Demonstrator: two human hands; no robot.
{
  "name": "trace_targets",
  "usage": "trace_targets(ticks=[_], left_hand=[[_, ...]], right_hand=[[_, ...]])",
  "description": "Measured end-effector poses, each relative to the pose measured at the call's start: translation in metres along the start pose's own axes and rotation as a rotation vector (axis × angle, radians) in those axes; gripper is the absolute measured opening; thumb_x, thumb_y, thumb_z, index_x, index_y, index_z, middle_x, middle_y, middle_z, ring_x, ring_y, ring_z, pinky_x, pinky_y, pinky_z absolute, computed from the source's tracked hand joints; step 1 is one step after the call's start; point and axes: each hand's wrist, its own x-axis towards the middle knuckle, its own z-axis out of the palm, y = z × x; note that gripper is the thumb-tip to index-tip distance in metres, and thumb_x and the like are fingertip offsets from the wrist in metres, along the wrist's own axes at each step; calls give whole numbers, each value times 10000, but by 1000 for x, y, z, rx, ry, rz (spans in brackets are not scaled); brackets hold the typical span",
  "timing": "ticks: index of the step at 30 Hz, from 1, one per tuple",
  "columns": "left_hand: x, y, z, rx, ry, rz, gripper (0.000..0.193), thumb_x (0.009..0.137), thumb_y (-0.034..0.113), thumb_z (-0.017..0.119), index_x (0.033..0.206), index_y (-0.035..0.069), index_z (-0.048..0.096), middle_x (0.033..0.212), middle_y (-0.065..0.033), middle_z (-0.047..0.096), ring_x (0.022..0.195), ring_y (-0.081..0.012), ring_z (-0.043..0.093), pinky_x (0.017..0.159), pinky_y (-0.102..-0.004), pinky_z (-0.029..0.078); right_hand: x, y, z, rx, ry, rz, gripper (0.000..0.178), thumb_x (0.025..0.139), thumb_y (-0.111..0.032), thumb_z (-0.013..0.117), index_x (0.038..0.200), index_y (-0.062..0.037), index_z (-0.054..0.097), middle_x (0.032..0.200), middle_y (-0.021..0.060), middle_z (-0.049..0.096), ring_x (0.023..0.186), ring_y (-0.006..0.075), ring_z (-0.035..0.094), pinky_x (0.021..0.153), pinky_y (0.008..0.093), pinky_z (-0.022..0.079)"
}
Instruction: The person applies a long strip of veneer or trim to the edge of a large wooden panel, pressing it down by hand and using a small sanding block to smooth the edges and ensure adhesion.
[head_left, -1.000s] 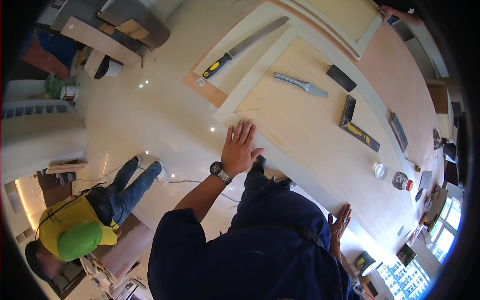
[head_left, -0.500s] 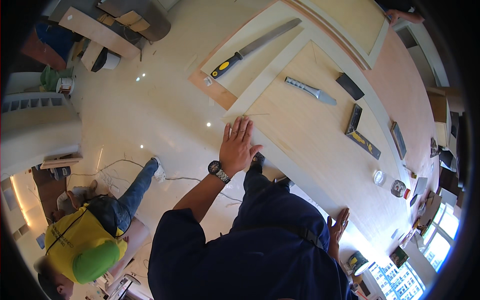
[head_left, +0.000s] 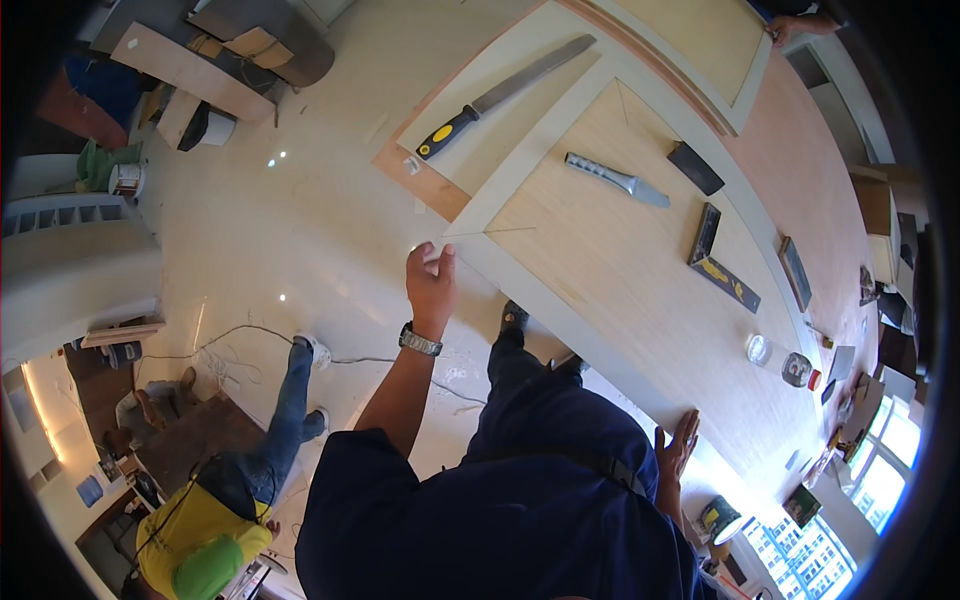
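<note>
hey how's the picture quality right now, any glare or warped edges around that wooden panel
Head view: the windows at lower right look nearly washed out; head view: small bright glints dot the pale floor; head view: the wooden panel has its far edge bowed, likely fisheye distortion, and the corners go black.

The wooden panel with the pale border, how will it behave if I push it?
The panel is probably stiff, lying flat without visible sag. Its broad span may make it heavy. The grey-handled tool and L-shaped square on top could slide.
</note>
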Motion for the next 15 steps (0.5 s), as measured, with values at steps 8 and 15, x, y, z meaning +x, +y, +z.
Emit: trace_targets(ticks=[8, 15], left_hand=[[-2, 17, 13, -531, -126, -394, 239, 918, 214, 688, 882, 5, 577, 761, -47, 615, 642, -115, 605, 596, -235, 495], [8, 21, 12, -581, -102, -459, 265, 892, 176, 714, 972, -17, 551, 829, -62, 600, 698, -119, 588, 610, -243, 488]], right_hand=[[-2, 2, 0, 23, 3, -8, 784, 933, -376, 593, 1521, -26, 209, 1598, 175, 164, 1476, 356, 151, 1172, 522, 150], [-3, 2, 4, 49, 41, -15, 784, 920, -346, 618, 1517, -29, 220, 1594, 183, 174, 1472, 367, 158, 1170, 531, 156]])
